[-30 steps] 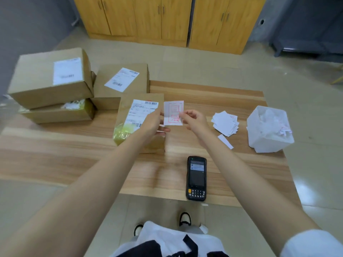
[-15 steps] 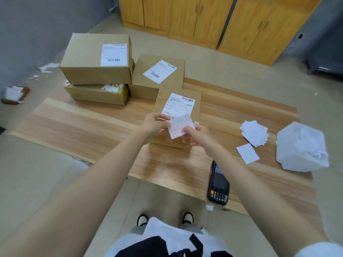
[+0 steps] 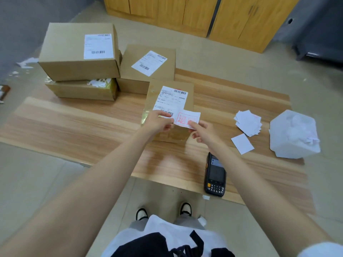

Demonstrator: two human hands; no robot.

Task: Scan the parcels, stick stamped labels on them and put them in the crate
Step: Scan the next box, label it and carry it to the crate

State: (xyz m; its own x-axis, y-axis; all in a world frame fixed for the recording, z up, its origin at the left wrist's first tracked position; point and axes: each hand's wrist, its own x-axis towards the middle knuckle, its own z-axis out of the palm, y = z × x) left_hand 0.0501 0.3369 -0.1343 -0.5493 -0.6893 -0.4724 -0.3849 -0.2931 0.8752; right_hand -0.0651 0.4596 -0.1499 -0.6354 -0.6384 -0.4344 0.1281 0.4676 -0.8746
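Observation:
A small brown parcel with a white shipping label lies on the wooden table in front of me. Just above its near end I hold a white label with a red stamp. My left hand pinches the label's left edge and my right hand pinches its lower right edge. Whether the label touches the parcel I cannot tell. The black handheld scanner lies at the table's near edge, under my right forearm.
Three more cardboard parcels are stacked at the table's far left. A loose pile of white labels and one single label lie to the right. A white container of crumpled paper stands at the right end. Wooden cabinets behind.
The stamped label has come down from mid-air to the near end of the parcel, now flat and face up. My view has shifted left and tilted.

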